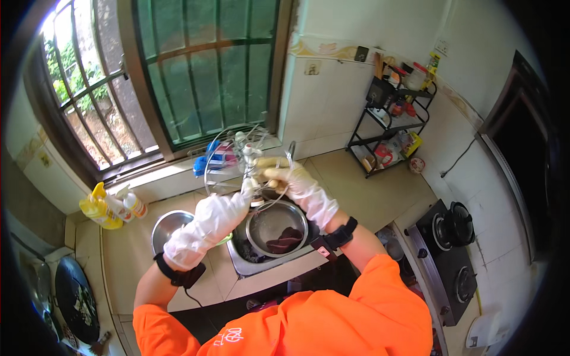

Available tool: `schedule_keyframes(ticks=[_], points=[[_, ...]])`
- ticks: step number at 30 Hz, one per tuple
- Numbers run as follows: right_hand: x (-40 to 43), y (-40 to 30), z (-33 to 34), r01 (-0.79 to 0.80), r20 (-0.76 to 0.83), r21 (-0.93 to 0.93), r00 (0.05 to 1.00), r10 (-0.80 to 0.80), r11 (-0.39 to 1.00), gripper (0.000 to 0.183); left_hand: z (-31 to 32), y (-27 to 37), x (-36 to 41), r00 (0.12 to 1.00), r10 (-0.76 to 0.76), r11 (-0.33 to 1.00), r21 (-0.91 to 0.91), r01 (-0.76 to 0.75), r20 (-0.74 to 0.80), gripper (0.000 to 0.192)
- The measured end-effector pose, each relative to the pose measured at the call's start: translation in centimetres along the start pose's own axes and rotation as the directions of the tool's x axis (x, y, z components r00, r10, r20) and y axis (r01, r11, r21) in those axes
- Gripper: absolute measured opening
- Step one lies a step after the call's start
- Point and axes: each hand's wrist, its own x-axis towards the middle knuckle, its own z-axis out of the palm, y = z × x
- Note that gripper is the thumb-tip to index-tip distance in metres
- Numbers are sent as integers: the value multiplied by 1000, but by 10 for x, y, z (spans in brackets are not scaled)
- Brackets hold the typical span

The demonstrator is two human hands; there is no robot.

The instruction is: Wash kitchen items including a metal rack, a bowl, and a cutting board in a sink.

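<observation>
A round metal wire rack [207, 171] is raised in front of me, above the back of the sink. My left hand [236, 196], in a whitish translucent glove, grips its lower middle. My right hand [287, 175], gloved alike, has its fingers around the rack's right side. The glove partly hides the exact grip. Below my hands, a steel basin [277, 226] sits in the sink [249, 267], with a dark reddish-brown cloth-like item [285, 240] lying in it. A second steel bowl [171, 224] stands on the counter, partly behind my left forearm.
Spray and cleaner bottles [111, 207] stand at the left by the barred window [205, 66]. A black tiered shelf [387, 127] with jars and packets is at the back right. A gas stove [441, 262] is at right, a wok [78, 298] at far left.
</observation>
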Motion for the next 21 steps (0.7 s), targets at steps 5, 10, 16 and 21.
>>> schedule_keyframes(ticks=[5, 10, 16, 21], points=[[9, -51, -103, 320, -22, 100, 947, -319, 942, 29, 19, 10, 124, 930, 238, 887, 452, -91, -280, 45], [66, -95, -183, 538, -135, 187, 843, -521, 822, 27, 53, -2, 243, 929, 252, 960, 188, -206, -269, 52], [133, -111, -252, 450, -46, 316, 886, -461, 835, 23, 102, -2, 309, 993, 106, 957, 275, -90, -44, 54], [161, -89, -266, 326, -191, 348, 942, -274, 879, 21, 147, -7, 317, 999, 12, 995, 98, -17, 51, 53]])
